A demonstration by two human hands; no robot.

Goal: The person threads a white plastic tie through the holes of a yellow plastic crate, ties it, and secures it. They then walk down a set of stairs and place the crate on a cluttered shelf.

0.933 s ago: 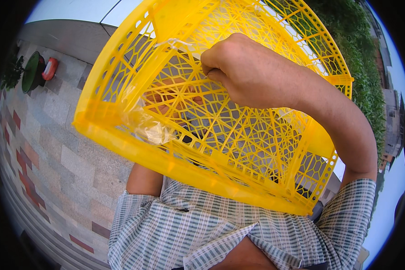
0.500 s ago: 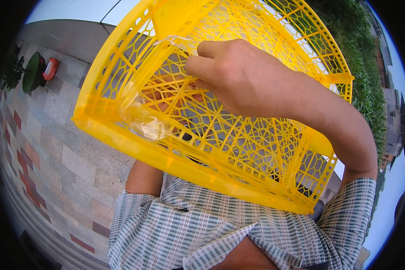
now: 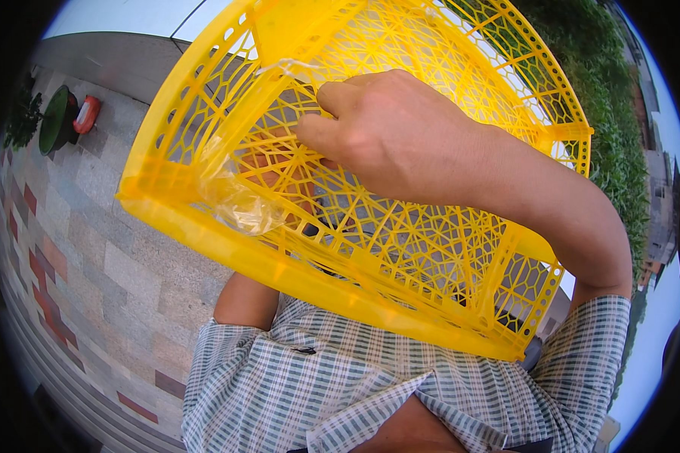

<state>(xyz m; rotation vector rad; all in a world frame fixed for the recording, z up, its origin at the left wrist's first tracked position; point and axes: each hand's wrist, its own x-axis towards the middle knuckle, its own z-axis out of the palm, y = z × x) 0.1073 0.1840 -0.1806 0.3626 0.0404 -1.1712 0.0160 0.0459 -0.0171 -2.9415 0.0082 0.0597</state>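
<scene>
One right hand pinches crinkly clear plastic film inside yellow lattice crate.

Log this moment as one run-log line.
right hand: inside yellow crate, pinching clear plastic film | left hand: behind crate, grip hidden | crate: tilted, held over paved ground

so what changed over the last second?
The right hand slid left across the inside of the yellow crate, toward the clear plastic film; its fingertips now pinch or press the film's upper edge, though the grip isn't clear. The crate stayed tilted in the same place, the film in its corner. The left hand is hidden behind the crate.
</scene>
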